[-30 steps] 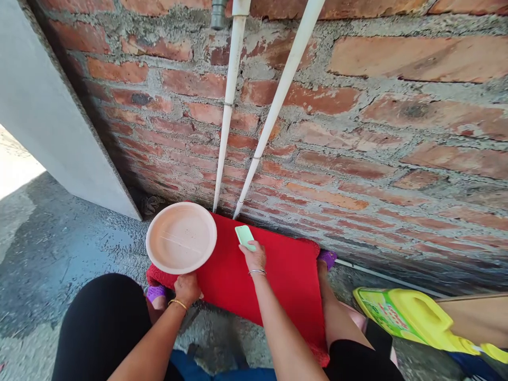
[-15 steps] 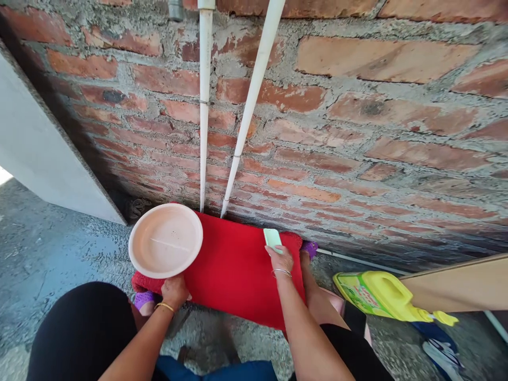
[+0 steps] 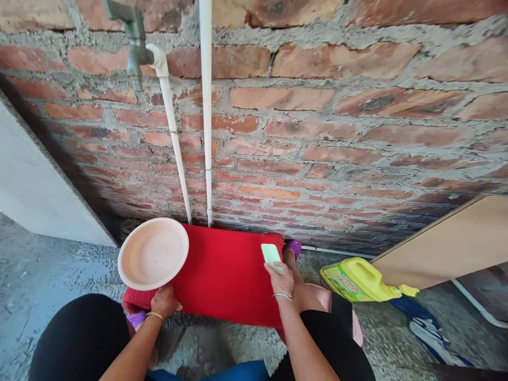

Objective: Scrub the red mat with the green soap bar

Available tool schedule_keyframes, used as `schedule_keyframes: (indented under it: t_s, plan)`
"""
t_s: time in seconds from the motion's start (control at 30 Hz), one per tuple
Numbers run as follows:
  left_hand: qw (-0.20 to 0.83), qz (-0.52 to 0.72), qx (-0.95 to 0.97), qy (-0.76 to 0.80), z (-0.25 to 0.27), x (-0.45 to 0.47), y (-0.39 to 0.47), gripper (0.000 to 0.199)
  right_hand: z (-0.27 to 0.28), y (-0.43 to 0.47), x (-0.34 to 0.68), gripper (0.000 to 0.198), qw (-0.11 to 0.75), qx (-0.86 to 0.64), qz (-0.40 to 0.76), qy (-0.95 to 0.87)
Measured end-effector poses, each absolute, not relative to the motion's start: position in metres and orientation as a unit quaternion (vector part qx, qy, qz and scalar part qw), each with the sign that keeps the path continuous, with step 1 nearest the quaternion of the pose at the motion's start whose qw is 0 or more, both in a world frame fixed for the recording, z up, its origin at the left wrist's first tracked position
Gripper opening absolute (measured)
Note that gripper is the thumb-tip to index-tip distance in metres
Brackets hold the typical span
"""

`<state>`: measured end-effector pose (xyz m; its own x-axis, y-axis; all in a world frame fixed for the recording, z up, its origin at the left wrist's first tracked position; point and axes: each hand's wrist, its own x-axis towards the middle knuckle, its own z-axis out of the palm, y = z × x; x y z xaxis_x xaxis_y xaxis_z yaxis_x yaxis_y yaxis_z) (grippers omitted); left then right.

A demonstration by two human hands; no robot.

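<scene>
A red cloth point(image 3: 226, 275) lies spread over a low support between my knees, its ends thick and fuzzy. My left hand point(image 3: 164, 301) is closed at its near edge, the fingertips partly hidden. Just beyond this hand, a pale pink basin point(image 3: 154, 256) rests over the cloth's left end. In my right hand point(image 3: 282, 280) is a pale green, flat block point(image 3: 271, 255) with rounded corners; whether it is soap or the back of a brush I cannot tell. The block is over the right end of the cloth, and its underside is hidden.
Behind the cloth rises a brick wall point(image 3: 301, 127) with white pipes point(image 3: 207, 132) and a tap point(image 3: 137, 50). A grey slab point(image 3: 43, 180) leans at left. On the right lie a yellow jug point(image 3: 359, 278), a tan board point(image 3: 444, 243) and a shoe point(image 3: 431, 338).
The view has tilted up and turned right, bringing the tap into view. Both hands keep their grips; the basin and cloth look unmoved relative to the wall.
</scene>
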<state>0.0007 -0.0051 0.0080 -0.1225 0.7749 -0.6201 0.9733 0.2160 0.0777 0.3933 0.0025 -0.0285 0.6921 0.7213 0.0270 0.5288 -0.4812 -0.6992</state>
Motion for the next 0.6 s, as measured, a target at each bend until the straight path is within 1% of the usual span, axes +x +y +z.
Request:
schedule_keyframes:
  t_s: [0.07, 0.17, 0.23, 0.3, 0.43, 0.6]
  plan:
    - [0.28, -0.179, 0.602, 0.726, 0.008, 0.0, -0.006, 0.036, -0.023, 0.006, 0.373, 0.037, 0.322, -0.846, 0.16, -0.393]
    - [0.28, -0.188, 0.609, 0.718, 0.008, -0.001, -0.007, 0.035, -0.013, 0.007, 0.356, 0.039, 0.227, -0.854, 0.197, -0.425]
    - [0.278, -0.196, 0.616, 0.711, 0.008, -0.001, -0.007, 0.035, -0.008, 0.006, 0.354, 0.039, 0.164, -0.858, 0.191, -0.448]
    - [0.273, -0.202, 0.622, 0.706, 0.008, 0.0, -0.007, 0.033, -0.003, 0.006, 0.354, 0.038, 0.126, -0.852, 0.164, -0.481]
    - [0.271, -0.206, 0.632, 0.696, 0.009, 0.0, -0.006, 0.03, 0.006, 0.01, 0.359, 0.038, 0.082, -0.839, 0.166, -0.512]
    - [0.275, -0.204, 0.637, 0.691, 0.006, 0.0, -0.004, 0.028, 0.013, 0.0, 0.386, 0.039, 0.086, -0.859, 0.182, -0.47]
